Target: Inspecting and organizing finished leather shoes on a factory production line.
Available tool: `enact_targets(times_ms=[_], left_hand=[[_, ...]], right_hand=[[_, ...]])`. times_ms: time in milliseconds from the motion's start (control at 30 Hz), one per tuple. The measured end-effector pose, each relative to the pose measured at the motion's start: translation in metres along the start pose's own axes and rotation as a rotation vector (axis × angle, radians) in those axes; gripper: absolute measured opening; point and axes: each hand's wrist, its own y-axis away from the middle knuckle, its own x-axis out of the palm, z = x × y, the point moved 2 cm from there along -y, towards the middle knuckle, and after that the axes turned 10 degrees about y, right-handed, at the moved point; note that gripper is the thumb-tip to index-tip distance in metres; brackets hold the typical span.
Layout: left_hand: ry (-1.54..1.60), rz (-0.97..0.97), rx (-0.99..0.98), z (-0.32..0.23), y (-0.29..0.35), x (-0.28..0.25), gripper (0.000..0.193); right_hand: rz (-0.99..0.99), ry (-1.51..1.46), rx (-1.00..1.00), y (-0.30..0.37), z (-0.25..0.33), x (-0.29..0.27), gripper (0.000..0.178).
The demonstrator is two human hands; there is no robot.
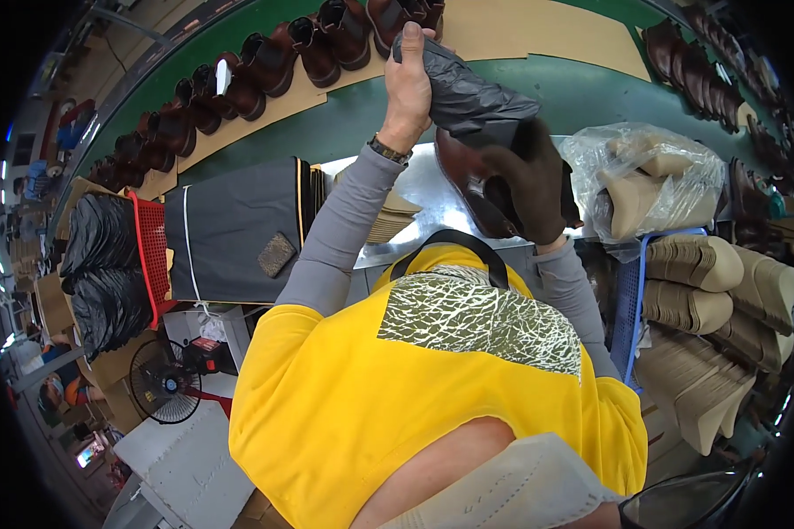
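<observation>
My left hand [408, 93], bare and with a watch at the wrist, is closed around one end of a black plastic-wrapped bundle [472, 88]. The bundle slants down to the right, over the bench. My right hand [531, 185] wears a dark brown glove and is bent over a brown leather ankle boot [468, 181], seemingly gripping it; the glove is slightly blurred. The boot is above a shiny metal plate [428, 172], and parts of it show on both sides of the glove. Where the bundle's lower end meets the glove and boot is hard to make out.
Brown boots [269, 62] line cardboard along the far side of the green bench [370, 101]. To the right are a clear bag of beige inserts [653, 189] and a blue basket [628, 309]. Leftward are dark sheets [229, 229], a red basket [152, 256] and a fan [165, 381].
</observation>
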Motion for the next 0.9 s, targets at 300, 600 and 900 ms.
enact_targets(times_ms=[300, 600, 900], left_hand=[[-0.390, 0.086, 0.199, 0.023, 0.003, -0.004, 0.066], [-0.339, 0.033, 0.260, 0.009, 0.007, 0.014, 0.039], [-0.365, 0.068, 0.257, 0.031, 0.011, 0.033, 0.052]], right_hand=[[-0.112, 0.662, -0.318, -0.018, -0.018, -0.018, 0.011], [0.095, -0.218, 0.235, -0.029, -0.002, -0.043, 0.059], [-0.259, 0.025, 0.153, -0.018, -0.012, -0.036, 0.055]])
